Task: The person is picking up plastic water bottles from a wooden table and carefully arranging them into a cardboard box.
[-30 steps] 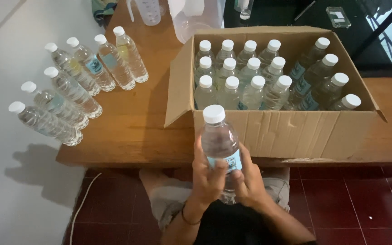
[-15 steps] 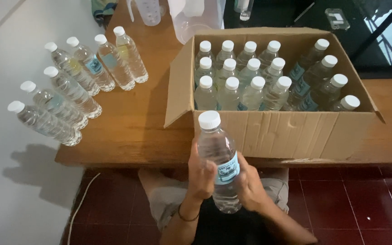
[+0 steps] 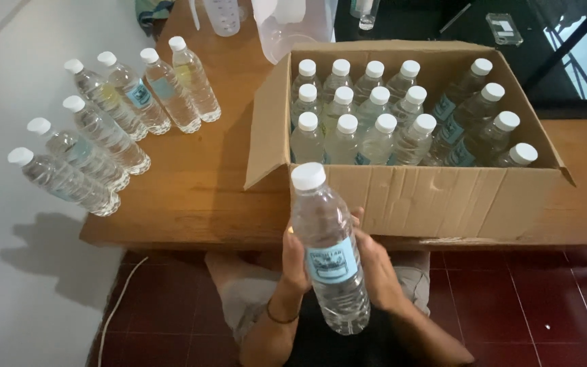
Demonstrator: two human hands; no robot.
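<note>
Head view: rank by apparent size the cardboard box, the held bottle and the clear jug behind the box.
1. cardboard box
2. held bottle, enlarged by nearness to the camera
3. clear jug, cropped, so unsure

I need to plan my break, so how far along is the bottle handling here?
Seven water bottles already stand out on the wooden table, left of the cardboard box. One bottle is in hand, held upright by the left hand and right hand in front of the box. About sixteen capped bottles remain in the box, so most looks left.
</note>
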